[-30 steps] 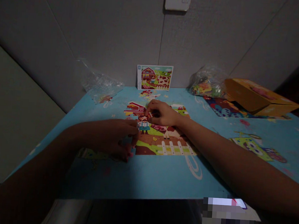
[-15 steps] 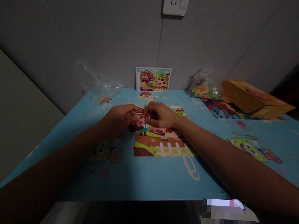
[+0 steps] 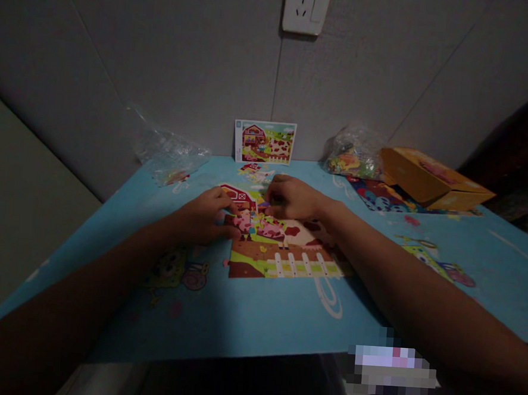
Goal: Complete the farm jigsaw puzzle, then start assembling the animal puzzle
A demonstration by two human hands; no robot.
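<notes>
A farm jigsaw puzzle (image 3: 296, 256), partly put together, lies on the blue table, with a white fence along its lower edge. Over its left side my left hand (image 3: 211, 215) is closed, thumb and forefinger pinching a pink pig puzzle piece (image 3: 243, 221). My right hand (image 3: 295, 198) is above the puzzle's upper middle, fingers bent in a pinch at a small puzzle piece with purple on it (image 3: 264, 204), mostly covered by the fingers. Between the hands, a red barn part (image 3: 235, 193) and more pink pigs (image 3: 271, 226) show.
A picture card (image 3: 265, 143) of the farm scene leans against the wall. Loose pieces (image 3: 254, 172) lie before it. A clear plastic bag (image 3: 172, 156) is at the back left. A bag of pieces (image 3: 353, 158) and an orange box (image 3: 435, 178) stand back right, by a dark blue picture sheet (image 3: 373, 198).
My hands have drawn apart: the right moved to the right over the puzzle, the left slightly left. The red barn part between them now shows more. The view has shifted slightly.
</notes>
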